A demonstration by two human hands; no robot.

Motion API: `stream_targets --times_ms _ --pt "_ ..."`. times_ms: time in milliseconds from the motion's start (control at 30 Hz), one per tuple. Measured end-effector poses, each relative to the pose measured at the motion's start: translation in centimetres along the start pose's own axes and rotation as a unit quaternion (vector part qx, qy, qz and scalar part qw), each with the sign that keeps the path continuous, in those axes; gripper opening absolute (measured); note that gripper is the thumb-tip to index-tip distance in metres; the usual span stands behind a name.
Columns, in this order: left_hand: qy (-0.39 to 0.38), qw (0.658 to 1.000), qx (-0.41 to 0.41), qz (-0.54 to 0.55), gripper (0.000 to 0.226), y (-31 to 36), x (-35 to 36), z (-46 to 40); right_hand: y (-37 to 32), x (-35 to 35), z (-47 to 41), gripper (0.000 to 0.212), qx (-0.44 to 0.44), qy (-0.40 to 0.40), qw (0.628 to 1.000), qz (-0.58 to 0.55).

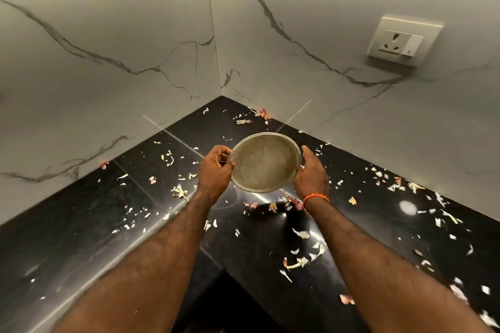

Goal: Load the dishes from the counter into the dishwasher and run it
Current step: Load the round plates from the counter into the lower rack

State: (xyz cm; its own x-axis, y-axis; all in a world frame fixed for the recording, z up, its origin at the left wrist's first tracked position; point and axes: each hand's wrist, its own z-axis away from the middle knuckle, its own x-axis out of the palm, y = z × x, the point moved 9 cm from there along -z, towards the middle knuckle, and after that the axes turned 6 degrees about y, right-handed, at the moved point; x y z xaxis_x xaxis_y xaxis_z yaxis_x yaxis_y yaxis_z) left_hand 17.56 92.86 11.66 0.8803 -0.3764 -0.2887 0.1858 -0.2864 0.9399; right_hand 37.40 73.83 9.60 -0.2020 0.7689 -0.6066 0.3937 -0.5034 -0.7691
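Observation:
A round steel plate (265,163) with a dull, dusty face is held tilted above the black counter (81,224), near the inner corner. My left hand (215,170) grips its left rim with curled fingers and thumb. My right hand (311,174) holds the right rim, palm against the edge, with an orange thread at the wrist. The dishwasher is out of view.
Onion and garlic peel scraps (300,261) lie scattered all over the L-shaped counter. White marble walls (135,48) close the corner behind. A wall socket with switch (403,40) sits at the upper right. The counter's inner edge drops off below my forearms.

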Motion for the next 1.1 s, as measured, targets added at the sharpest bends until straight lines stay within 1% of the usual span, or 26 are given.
stream_targets --times_ms 33,67,100,200,267,400,500,600,700,900,1033,1100 --pt "-0.004 1.0 0.005 -0.001 0.009 0.3 0.0 0.7 0.2 -0.7 0.5 0.032 -0.012 0.004 1.0 0.0" --pt "-0.003 1.0 0.01 -0.003 0.009 0.4 0.0 1.3 0.5 -1.2 0.9 0.023 -0.012 0.007 1.0 0.001" --pt "0.0 1.0 0.013 -0.003 0.008 0.5 -0.1 1.7 1.0 -1.5 1.2 0.019 -0.005 0.007 1.0 0.003" --pt "0.021 1.0 0.02 -0.009 0.008 0.6 -0.3 3.2 1.8 -2.6 2.4 0.018 -0.005 0.007 1.0 0.016" --pt "0.03 0.998 0.037 -0.035 0.011 0.7 -0.3 3.9 1.8 -3.2 3.2 0.019 -0.011 0.007 1.0 0.017" --pt "0.004 0.986 0.108 -0.123 0.022 1.3 0.6 5.5 2.4 -4.8 5.1 0.018 -0.008 0.023 1.0 0.006" --pt "-0.011 0.977 0.15 -0.152 0.025 2.0 1.3 6.3 2.9 -6.3 6.3 0.018 -0.013 0.044 0.999 0.018" --pt "-0.052 0.968 0.184 -0.164 0.031 2.7 2.7 7.1 3.4 -7.9 7.9 0.024 -0.016 0.061 0.997 0.045" --pt "-0.111 0.959 0.195 -0.173 0.038 2.7 4.0 7.9 4.3 -9.5 10.0 0.031 0.005 0.086 0.993 0.076" --pt "-0.176 0.948 0.215 -0.156 0.038 2.9 5.8 10.5 5.9 -12.4 14.6 0.028 0.038 0.132 0.986 0.095" --pt "-0.229 0.931 0.244 -0.144 0.038 3.7 7.3 13.0 7.0 -15.0 18.1 0.026 0.059 0.174 0.976 0.115" --pt "-0.251 0.927 0.244 -0.132 0.039 4.2 8.0 14.1 7.6 -15.9 19.4 0.025 0.068 0.184 0.974 0.116"
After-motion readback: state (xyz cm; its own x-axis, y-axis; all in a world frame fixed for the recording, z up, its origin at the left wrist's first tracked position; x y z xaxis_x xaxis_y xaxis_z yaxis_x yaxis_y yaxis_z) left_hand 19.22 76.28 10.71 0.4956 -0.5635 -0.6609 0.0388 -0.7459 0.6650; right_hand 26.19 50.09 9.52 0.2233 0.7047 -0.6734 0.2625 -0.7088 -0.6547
